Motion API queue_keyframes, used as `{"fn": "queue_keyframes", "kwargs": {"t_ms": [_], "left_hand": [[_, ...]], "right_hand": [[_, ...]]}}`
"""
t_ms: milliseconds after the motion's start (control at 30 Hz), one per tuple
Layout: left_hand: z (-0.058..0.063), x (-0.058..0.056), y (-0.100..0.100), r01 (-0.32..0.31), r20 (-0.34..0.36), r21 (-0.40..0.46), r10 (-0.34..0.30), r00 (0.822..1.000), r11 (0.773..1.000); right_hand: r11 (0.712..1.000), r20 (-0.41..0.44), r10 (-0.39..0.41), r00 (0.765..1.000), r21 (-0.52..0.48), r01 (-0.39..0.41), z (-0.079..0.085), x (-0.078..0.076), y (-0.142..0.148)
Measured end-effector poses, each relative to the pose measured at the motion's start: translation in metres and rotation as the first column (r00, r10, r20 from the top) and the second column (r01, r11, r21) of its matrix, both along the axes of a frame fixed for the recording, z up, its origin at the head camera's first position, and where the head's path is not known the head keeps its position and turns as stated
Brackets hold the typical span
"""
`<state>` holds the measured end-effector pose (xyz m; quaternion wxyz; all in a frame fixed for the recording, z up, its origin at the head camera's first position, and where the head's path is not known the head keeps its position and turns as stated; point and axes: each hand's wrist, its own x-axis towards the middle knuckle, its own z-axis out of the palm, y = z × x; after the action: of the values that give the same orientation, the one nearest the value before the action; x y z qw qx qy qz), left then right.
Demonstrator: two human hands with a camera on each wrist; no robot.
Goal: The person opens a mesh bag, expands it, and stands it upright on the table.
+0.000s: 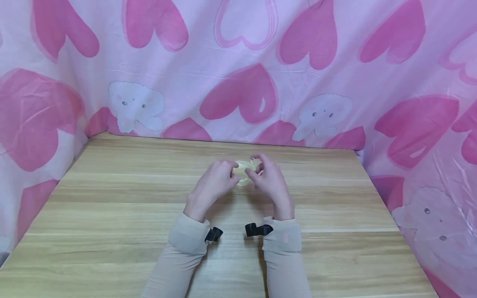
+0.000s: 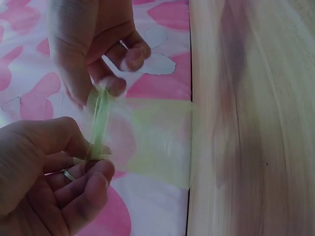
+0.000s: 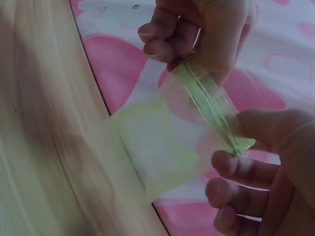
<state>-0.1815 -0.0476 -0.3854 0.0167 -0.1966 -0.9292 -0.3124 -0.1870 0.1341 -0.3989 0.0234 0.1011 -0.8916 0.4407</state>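
Held up above the far half of the table is a small sheer yellow-green pouch [image 1: 241,169], with a stitched band along one edge. My left hand [image 1: 220,176] pinches one end of that band between thumb and fingers. At the opposite end, my right hand [image 1: 270,178] pinches the band too, its other fingers curled loosely. The see-through body of the pouch [image 2: 157,142] hangs from the band in the left wrist view. A thin pale loop shows by the right fingertips in the head view.
A wood-grain table [image 1: 112,215] lies under both arms. Behind it and on both sides hangs a pink curtain [image 1: 238,87] with hearts and white animal faces. Small black devices [image 1: 257,229] are fixed at the cuffs.
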Motion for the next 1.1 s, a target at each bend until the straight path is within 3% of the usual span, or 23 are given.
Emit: {"fn": "queue_keyframes", "kwargs": {"t_ms": [167, 300, 433, 667, 867, 1100], "left_hand": [[0.0011, 0.0008, 0.0010, 0.011, 0.018, -0.005, -0.010, 1.000, 1.000], [0.0006, 0.0001, -0.0002, 0.011, 0.021, -0.004, -0.011, 1.000, 1.000], [-0.0002, -0.0006, -0.0012, 0.024, 0.023, -0.004, -0.024, 0.999, 1.000], [-0.0005, -0.0007, -0.0009, 0.040, 0.075, 0.007, -0.041, 0.996, 0.999], [-0.0010, -0.0013, -0.0023, 0.076, 0.072, 0.003, -0.076, 0.994, 0.997], [-0.0020, -0.0027, -0.0063, 0.110, 0.069, 0.021, -0.111, 0.991, 0.994]], "right_hand": [[0.994, -0.105, 0.062, 0.993, 0.091, -0.052, -0.0017, -0.0013, 0.0010], [0.990, -0.203, 0.129, 0.971, 0.075, -0.116, -0.0030, -0.0007, 0.0018], [0.982, -0.186, 0.188, 0.964, 0.050, -0.181, -0.0029, 0.0007, 0.0014], [0.975, -0.030, 0.072, 0.997, 0.211, -0.065, -0.0005, 0.0035, 0.0022], [0.965, -0.010, 0.033, 0.999, 0.260, -0.029, 0.0009, 0.0035, 0.0020], [0.971, -0.027, -0.029, 0.999, 0.235, 0.035, 0.0026, 0.0040, -0.0059]]}}
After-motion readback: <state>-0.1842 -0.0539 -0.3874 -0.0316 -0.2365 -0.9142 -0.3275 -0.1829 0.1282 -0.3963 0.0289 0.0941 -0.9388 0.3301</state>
